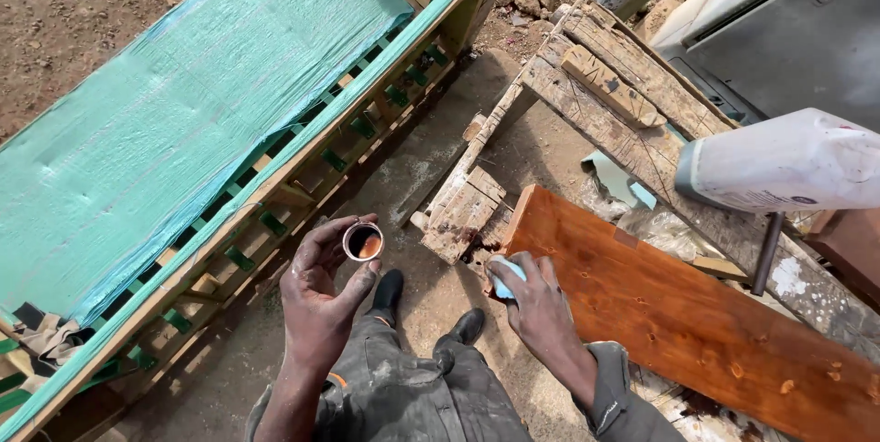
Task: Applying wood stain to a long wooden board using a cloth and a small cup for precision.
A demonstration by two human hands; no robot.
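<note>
My left hand (321, 291) holds up a small round tin (363, 241) with brown liquid inside, gripped between thumb and fingers. My right hand (536, 300) is closed on a pale blue cloth or sponge (506, 275) and presses it on the near end of a red-brown stained wooden board (697, 323). The board lies slanting to the lower right on a rough, paint-spattered workbench (632, 130). My legs and black shoes (472, 323) show below, on the dirt ground.
A wooden frame wrapped in green plastic (183, 121) leans at the left. A white plastic jug (788, 162) lies on its side at the right, above a metal rod (768, 254). Grey sheet metal (797, 38) stands at top right. Stones lie on the ground.
</note>
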